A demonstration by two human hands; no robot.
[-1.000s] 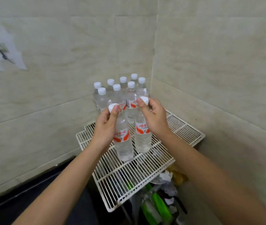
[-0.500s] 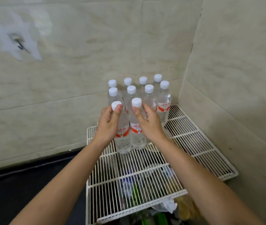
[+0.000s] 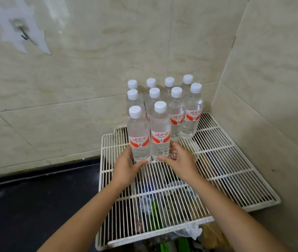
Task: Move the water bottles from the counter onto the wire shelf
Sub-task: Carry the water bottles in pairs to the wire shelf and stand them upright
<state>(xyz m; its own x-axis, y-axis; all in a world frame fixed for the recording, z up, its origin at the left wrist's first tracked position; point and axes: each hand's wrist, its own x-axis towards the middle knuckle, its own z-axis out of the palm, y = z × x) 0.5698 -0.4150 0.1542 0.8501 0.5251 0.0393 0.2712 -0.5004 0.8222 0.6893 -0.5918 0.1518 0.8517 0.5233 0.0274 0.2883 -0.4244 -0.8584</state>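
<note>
The left hand (image 3: 126,165) cups the base of the front-left bottle (image 3: 139,135), fingers loosely curled around its lower part and thumb under the bottom edge. The right hand (image 3: 179,160) does the same at the base of the front-right bottle (image 3: 160,132), thumb touching its foot and fingers spread behind it; neither grasp looks tight, and whether the fingers press firmly cannot be told.

Ten water bottles stand upright on the wire shelf (image 3: 226,171): four in the back row (image 3: 169,82) against the tiled wall (image 3: 90,70), four in the middle row (image 3: 176,113), and the two at the front by the hands. All have white caps, clear water inside and red-and-white labels. They cluster in the shelf's far corner, touching or just beside each other.

Beneath the shelf's grid, bags and green items (image 3: 155,213) lie in a jumble, too blurred to name. A dark counter (image 3: 26,206) sits to the left. One hook (image 3: 23,33) hangs on the wall.
</note>
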